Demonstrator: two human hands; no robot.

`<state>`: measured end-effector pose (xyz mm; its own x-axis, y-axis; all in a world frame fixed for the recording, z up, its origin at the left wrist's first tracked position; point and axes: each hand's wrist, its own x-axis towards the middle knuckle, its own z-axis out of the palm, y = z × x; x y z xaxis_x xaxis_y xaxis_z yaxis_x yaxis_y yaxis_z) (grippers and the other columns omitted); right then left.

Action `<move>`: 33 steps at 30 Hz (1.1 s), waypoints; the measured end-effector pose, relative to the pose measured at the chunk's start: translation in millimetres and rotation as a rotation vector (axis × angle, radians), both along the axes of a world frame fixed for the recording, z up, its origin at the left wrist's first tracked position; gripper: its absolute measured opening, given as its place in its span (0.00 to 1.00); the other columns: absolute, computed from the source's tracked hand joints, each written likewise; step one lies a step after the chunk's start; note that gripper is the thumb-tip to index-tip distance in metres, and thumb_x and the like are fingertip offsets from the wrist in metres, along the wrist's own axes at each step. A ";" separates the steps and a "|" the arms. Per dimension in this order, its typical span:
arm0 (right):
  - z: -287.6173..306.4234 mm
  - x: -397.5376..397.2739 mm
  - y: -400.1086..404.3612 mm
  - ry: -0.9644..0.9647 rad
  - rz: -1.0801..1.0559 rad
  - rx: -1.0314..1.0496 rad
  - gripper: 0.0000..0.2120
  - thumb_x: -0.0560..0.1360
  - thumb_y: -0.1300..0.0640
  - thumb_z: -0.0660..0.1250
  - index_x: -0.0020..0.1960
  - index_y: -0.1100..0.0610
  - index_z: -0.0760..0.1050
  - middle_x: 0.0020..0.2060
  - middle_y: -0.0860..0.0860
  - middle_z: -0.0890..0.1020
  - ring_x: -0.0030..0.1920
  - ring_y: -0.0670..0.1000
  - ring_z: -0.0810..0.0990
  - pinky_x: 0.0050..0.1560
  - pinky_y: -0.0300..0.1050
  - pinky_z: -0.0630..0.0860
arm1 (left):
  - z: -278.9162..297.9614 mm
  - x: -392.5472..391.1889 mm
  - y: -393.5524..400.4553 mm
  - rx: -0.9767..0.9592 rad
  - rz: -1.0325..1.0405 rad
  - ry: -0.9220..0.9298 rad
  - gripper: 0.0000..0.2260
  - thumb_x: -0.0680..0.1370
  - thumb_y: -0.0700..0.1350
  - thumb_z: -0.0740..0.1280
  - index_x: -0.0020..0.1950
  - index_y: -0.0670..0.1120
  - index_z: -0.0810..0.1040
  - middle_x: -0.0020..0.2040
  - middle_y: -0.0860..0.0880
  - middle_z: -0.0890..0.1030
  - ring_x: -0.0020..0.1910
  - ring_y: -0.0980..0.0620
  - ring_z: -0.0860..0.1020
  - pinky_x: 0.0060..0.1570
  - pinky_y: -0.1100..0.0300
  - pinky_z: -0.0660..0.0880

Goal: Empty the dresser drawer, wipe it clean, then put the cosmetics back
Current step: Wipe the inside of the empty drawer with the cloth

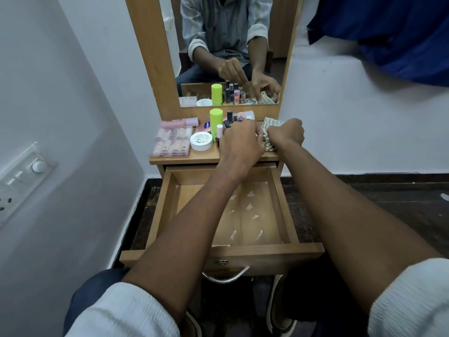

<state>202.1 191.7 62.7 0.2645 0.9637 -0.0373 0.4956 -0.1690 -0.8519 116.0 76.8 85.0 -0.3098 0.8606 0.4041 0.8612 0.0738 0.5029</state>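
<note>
Frame centre: your right hand (286, 132) fisted on the striped cloth (269, 135); left hand (240, 139) pinching its edge; drawer (281, 207) open below.

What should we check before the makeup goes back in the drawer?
1. Drawer pulled open: ok.
2. Drawer empty: ok, only bare wood shows inside.
3. Drawer wiped clean: cannot tell; shiny streaks show on its floor.
4. Cloth out of the drawer: ok, it sits on the dresser top, gripped by the right hand.
5. Left hand free to lift things: cannot tell; its fingers are at the cloth.
6. Makeup within reach: ok, white jar, green tube and pink box stand on top.
</note>
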 end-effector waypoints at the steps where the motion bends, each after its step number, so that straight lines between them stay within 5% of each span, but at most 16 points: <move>1: -0.4 3.0 0.2 0.012 -0.011 0.002 0.25 0.72 0.57 0.75 0.66 0.62 0.72 0.61 0.58 0.82 0.62 0.61 0.81 0.52 0.48 0.77 | -0.5 -0.2 -0.9 -0.002 -0.006 0.004 0.03 0.80 0.47 0.72 0.52 0.52 0.85 0.47 0.50 0.87 0.49 0.48 0.84 0.48 0.51 0.83; 6: -2.1 21.7 -12.8 0.194 -0.038 0.173 0.17 0.72 0.61 0.69 0.59 0.56 0.72 0.46 0.47 0.78 0.51 0.55 0.82 0.35 0.41 0.71 | -5.9 -1.0 -9.1 -0.031 -0.066 -0.031 0.04 0.79 0.45 0.71 0.49 0.53 0.85 0.44 0.52 0.86 0.47 0.49 0.84 0.50 0.48 0.83; 9: 2.4 29.2 -36.5 0.340 -0.045 0.281 0.17 0.68 0.61 0.69 0.56 0.52 0.73 0.43 0.44 0.78 0.45 0.49 0.84 0.35 0.42 0.79 | -13.4 -3.1 -18.2 -0.019 -0.093 -0.064 0.04 0.80 0.45 0.71 0.49 0.52 0.86 0.45 0.54 0.86 0.46 0.53 0.83 0.50 0.50 0.83; 14: -12.5 37.5 -93.0 0.346 0.058 0.517 0.11 0.68 0.63 0.68 0.48 0.53 0.76 0.38 0.42 0.75 0.38 0.41 0.75 0.38 0.36 0.74 | -39.1 -6.7 -48.1 -0.001 -0.164 0.018 0.04 0.80 0.48 0.71 0.52 0.55 0.86 0.47 0.58 0.86 0.45 0.57 0.82 0.45 0.54 0.82; 20: -44.4 23.5 -143.1 0.174 0.421 0.456 0.08 0.66 0.62 0.68 0.43 0.53 0.73 0.42 0.48 0.79 0.42 0.53 0.82 0.36 0.54 0.81 | -65.8 -37.6 -78.6 -0.106 -0.094 -0.010 0.03 0.76 0.50 0.74 0.46 0.57 0.81 0.44 0.60 0.82 0.41 0.61 0.79 0.37 0.59 0.75; 23: -49.2 5.6 -147.6 0.121 0.662 0.314 0.13 0.65 0.63 0.70 0.45 0.50 0.76 0.42 0.46 0.81 0.41 0.50 0.82 0.37 0.53 0.81 | -71.8 -65.5 -84.1 -0.208 -0.174 -0.132 0.18 0.72 0.44 0.77 0.59 0.57 0.78 0.51 0.59 0.82 0.46 0.61 0.79 0.42 0.58 0.77; 26: -45.4 -15.9 -139.7 0.223 0.754 0.165 0.19 0.67 0.71 0.71 0.52 0.53 0.77 0.49 0.55 0.82 0.48 0.60 0.85 0.45 0.65 0.83 | -74.7 -91.4 -87.1 -0.315 -0.256 -0.106 0.32 0.73 0.40 0.77 0.76 0.53 0.73 0.64 0.51 0.80 0.58 0.52 0.79 0.56 0.52 0.79; 29: -42.1 -35.0 -133.4 0.244 0.795 0.119 0.20 0.69 0.71 0.73 0.56 0.55 0.77 0.51 0.57 0.82 0.50 0.64 0.85 0.48 0.68 0.83 | -80.2 -114.3 -91.9 -0.208 -0.129 -0.080 0.17 0.73 0.42 0.79 0.59 0.54 0.82 0.53 0.54 0.83 0.51 0.54 0.81 0.50 0.56 0.78; 33: -46.7 -50.8 -127.6 0.036 0.900 0.081 0.16 0.69 0.63 0.79 0.55 0.52 0.83 0.48 0.51 0.87 0.48 0.52 0.86 0.53 0.58 0.84 | -86.0 -129.6 -97.0 -0.133 0.050 -0.218 0.12 0.71 0.40 0.80 0.47 0.53 0.81 0.45 0.57 0.84 0.43 0.59 0.80 0.44 0.61 0.78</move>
